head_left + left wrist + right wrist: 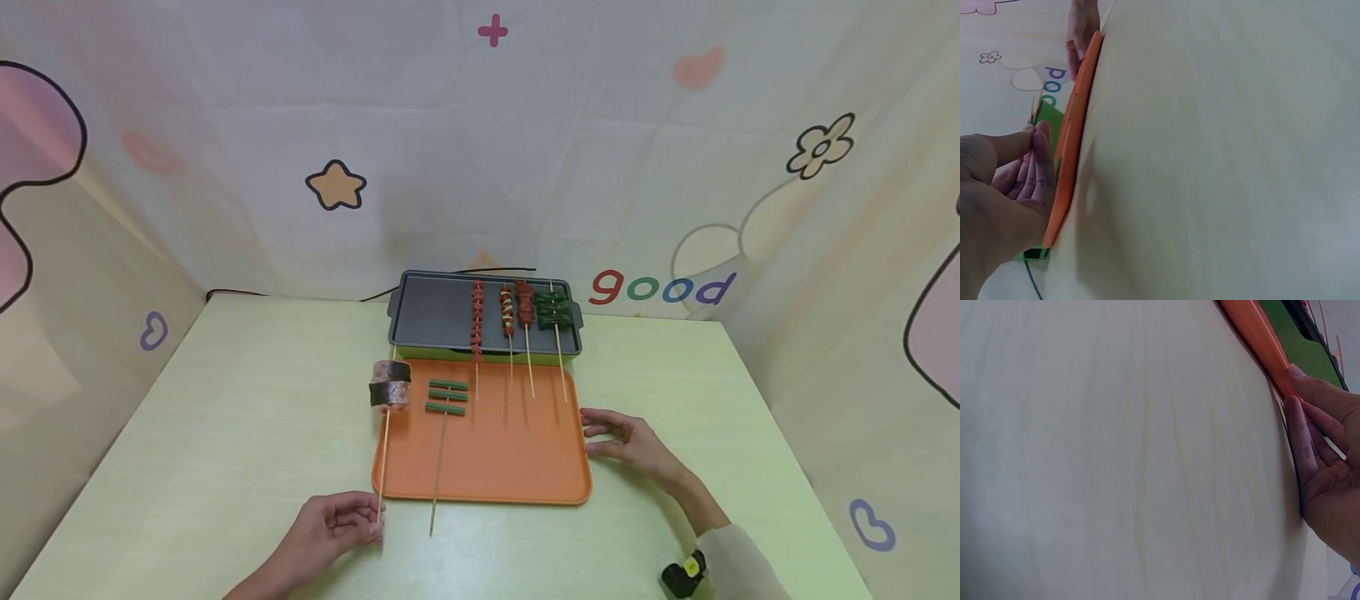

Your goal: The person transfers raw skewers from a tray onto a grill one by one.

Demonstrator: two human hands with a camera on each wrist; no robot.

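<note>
My left hand (341, 529) pinches the lower end of a bamboo skewer (384, 454) between thumb and fingers. At its top is a thick pinkish roll (390, 385) with black bands, over the tray's left edge. In the left wrist view the thumb and fingertips of the left hand (1010, 169) meet. To the right, a skewer of green stalk pieces (447, 397) lies on the orange tray (517, 467), its stick over the front edge. My right hand (630, 442) touches the tray's right edge with extended fingertips; the right wrist view shows the fingers (1300, 434) at the orange rim.
Behind the tray stands a green grill with a dark plate (435, 312). A thin red skewer (477, 312), a red-and-yellow skewer (507, 310), a dark red meat skewer (525, 304) and a leafy green skewer (553, 310) lie on it. A printed curtain (450, 125) hangs behind the table (262, 400).
</note>
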